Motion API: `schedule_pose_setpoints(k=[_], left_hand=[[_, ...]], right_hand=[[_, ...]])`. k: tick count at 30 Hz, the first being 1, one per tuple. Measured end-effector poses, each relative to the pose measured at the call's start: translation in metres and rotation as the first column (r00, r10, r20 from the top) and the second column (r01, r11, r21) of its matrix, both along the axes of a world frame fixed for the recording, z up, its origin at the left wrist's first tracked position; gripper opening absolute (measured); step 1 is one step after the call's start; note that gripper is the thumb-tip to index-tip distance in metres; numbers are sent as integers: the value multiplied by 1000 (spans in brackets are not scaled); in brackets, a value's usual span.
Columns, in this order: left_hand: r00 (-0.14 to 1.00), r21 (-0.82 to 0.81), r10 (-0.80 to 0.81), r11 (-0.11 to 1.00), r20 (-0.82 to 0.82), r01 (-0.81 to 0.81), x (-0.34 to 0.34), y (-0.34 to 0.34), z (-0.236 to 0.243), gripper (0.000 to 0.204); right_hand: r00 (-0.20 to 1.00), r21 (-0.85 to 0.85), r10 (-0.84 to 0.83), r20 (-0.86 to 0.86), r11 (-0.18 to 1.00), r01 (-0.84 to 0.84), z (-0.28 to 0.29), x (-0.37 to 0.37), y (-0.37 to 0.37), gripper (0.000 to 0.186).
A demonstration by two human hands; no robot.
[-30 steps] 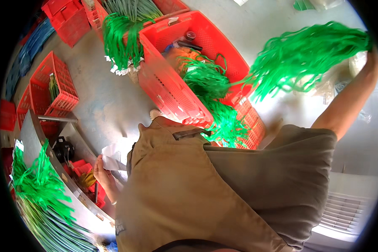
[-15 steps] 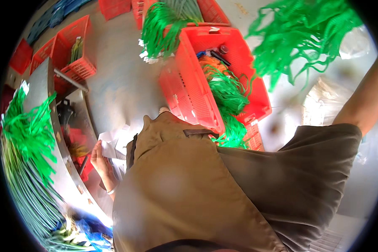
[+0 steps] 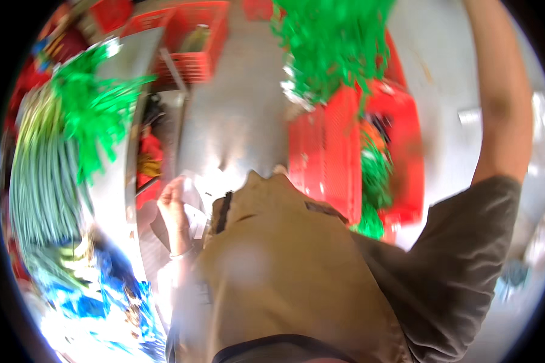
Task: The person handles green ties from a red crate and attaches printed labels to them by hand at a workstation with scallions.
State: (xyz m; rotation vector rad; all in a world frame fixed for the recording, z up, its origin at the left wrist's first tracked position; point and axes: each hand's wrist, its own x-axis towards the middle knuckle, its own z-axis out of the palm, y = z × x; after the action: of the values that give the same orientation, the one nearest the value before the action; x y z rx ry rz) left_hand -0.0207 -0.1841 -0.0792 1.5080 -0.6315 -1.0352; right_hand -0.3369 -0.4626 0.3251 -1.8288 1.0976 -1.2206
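Observation:
My left hand point(image 3: 174, 209) is low beside the apron, its fingers closed on a thin white sheet point(image 3: 191, 198) that looks like paper. At the right my bare right arm point(image 3: 504, 91) reaches up past the upper edge, so its hand is out of sight. A bunch of green mesh netting strips point(image 3: 339, 45) hangs at the top, blurred by motion; what holds it is hidden. Below that stands a red plastic crate point(image 3: 324, 157) with more green netting point(image 3: 376, 181) and something orange inside.
Left of me a metal table point(image 3: 112, 181) bears long green onion-like stalks point(image 3: 45, 175), loose green netting point(image 3: 94, 121) and blue plastic point(image 3: 124, 284). Another red crate point(image 3: 203, 51) stands beyond the table. Crumpled clear plastic point(image 3: 542, 242) lies at the far right.
My view has turned, so table and crates appear further right. The hanging green netting has swung left, over the crates, and my right arm now points upward. The left hand keeps the white sheet.

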Motion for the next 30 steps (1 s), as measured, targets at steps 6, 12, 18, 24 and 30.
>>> schedule_pose_setpoints(k=[6,12,18,24,30], left_hand=[[997,-260,72,963,-4,-70,3,6,90,20],[963,-359,-88,916,254,179,-25,6,132,26],[961,-284,-63,948,269,142,-42,-26,114,47],[922,-280,89,938,-378,-206,-50,-46,97,63],[765,-492,101,711,-636,-502,-56,-65,94,58]], right_hand=[[975,449,221,-33,874,-183,-124,102,10,17],[923,591,384,13,742,-317,-219,174,36,14],[772,111,522,-363,847,-521,-273,227,72,20],[530,-74,457,-714,703,-707,-271,238,112,25],[383,3,639,-667,517,-856,-271,220,115,31]])
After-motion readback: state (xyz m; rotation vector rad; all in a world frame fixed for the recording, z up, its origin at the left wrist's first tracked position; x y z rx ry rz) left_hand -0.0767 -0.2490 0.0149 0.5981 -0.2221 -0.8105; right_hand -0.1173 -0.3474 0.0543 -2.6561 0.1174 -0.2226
